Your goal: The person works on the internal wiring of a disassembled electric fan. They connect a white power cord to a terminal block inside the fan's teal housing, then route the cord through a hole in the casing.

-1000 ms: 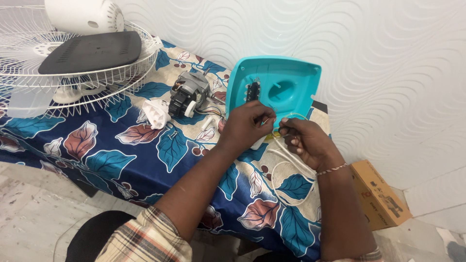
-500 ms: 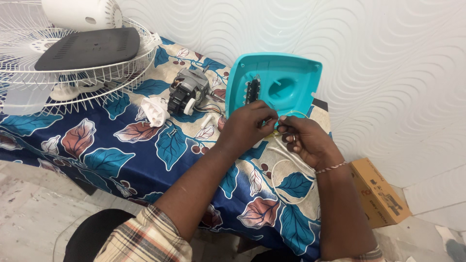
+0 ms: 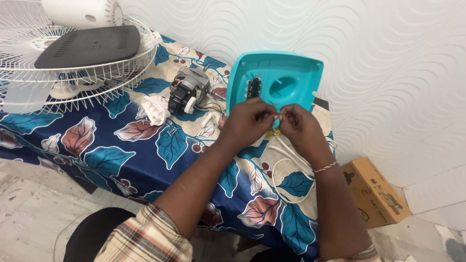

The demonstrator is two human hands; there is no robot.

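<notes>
We now bring both hands, left (image 3: 250, 121) and right (image 3: 298, 127), fingertips together, pinching thin white wires (image 3: 286, 160) before the tilted turquoise plastic fan base (image 3: 296, 77) on the counter (image 3: 97, 145), closer than moments earlier.

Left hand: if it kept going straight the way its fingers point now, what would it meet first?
The left hand points right, toward the right hand; their fingertips nearly meet, so it would probably meet those fingers first. The teal plastic housing stands just behind, though depth is unclear.
</notes>
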